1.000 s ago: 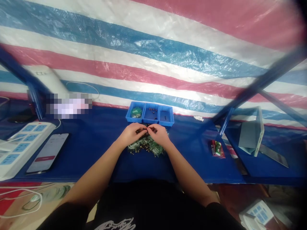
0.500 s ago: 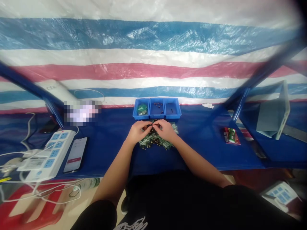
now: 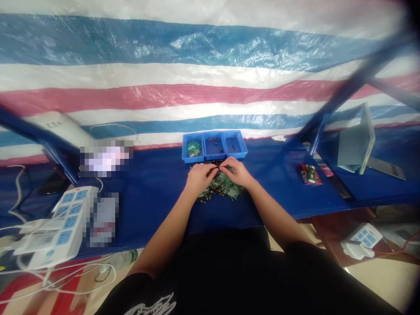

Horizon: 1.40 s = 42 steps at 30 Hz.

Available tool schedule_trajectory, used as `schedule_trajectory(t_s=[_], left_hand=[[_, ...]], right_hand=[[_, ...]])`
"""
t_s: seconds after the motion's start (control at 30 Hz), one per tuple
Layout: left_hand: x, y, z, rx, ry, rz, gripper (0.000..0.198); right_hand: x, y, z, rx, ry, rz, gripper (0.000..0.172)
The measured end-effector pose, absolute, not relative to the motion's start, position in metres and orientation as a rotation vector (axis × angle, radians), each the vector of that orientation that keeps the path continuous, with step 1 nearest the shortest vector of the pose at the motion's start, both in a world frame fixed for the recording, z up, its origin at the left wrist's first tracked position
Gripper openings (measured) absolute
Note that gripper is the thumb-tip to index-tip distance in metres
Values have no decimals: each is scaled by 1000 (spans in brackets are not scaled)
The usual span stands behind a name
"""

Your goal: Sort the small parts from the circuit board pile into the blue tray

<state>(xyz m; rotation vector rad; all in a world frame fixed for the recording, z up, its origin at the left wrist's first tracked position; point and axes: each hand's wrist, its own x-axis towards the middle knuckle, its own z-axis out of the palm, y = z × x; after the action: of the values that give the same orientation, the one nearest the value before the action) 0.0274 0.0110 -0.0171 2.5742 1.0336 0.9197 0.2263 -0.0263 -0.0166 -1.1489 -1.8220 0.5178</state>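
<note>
Over a heap of small green circuit boards mixed with brassy screw-like pieces (image 3: 226, 188), my left hand (image 3: 198, 179) and my right hand (image 3: 239, 173) meet at their fingertips. Both are closed in a pinch, thumb against fingers. Whatever sits between the fingertips is dark and too small to make out. Just beyond the hands stand three joined blue bins (image 3: 193, 160). Green boards (image 3: 194, 148) lie in the left bin, several small screw-like parts (image 3: 215, 141) in the middle one, and a small dark piece (image 3: 233, 147) in the right one.
A white power strip (image 3: 70, 223) with cables and a blurred phone (image 3: 105, 218) lie at the left. Toward the right are a small red and green pack (image 3: 310, 174) and a propped tablet-like panel (image 3: 356, 144). Blue metal bars (image 3: 318, 135) slant on both sides.
The camera view has tilted and shifted a little. Both hands appear slightly farther right in the picture, their fingertips still pinched together above the heap.
</note>
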Motion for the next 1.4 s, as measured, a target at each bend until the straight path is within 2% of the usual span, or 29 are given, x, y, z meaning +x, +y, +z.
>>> schedule_trajectory(t_s=[0.37,0.7,1.17,1.4], left_hand=[[39,3,-21,2557,1106,1078,32],[33,5,-23,2556,1143,1119,23],[37,0,-8,2594,1117,951,27],[30,6,-22,2594,1061,1093,24]], right_hand=[[238,-16,-16,-1110,-1808,301,10],[220,-22,-19,-1081,-1727,412,11],[226,-20,-27,-1063,-1797,388,15],[223,-20,-28,-1074,-1840,359,16]])
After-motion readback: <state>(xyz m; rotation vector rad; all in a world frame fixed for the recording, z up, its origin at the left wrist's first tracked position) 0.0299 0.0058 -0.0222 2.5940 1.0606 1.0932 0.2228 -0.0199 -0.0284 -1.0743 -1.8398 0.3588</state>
